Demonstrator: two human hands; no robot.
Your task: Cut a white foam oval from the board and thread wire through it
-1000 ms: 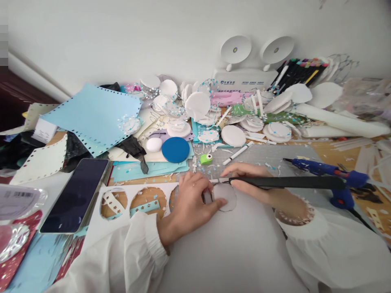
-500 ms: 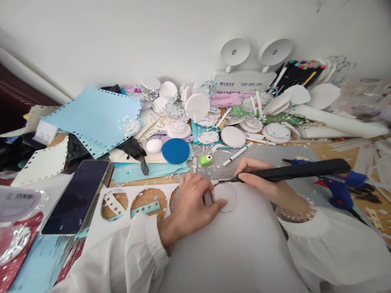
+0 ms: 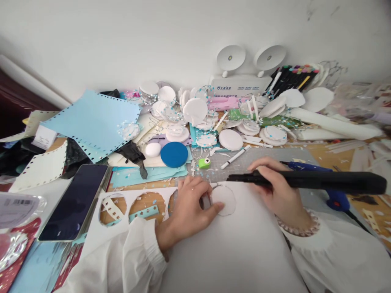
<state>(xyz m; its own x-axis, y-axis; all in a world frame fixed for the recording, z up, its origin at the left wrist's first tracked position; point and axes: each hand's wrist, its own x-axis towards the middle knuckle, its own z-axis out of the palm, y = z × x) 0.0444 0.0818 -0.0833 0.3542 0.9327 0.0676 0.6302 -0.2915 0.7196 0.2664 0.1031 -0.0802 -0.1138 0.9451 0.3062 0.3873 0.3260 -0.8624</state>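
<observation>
Seemingly partway through, a left hand (image 3: 192, 213), unclenched, presses a white sheet (image 3: 241, 252), thumb on an outlined disc (image 3: 228, 199) still in place near its far edge; a right hand (image 3: 279, 195) grips a black tool (image 3: 336, 182); round gaps (image 3: 145, 199) at the sheet's left look finished.

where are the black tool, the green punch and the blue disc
black tool (image 3: 311, 181): head view, on its long black body
green punch (image 3: 203, 164): head view, on its green casing
blue disc (image 3: 174, 154): head view, middle of its flat face
</observation>
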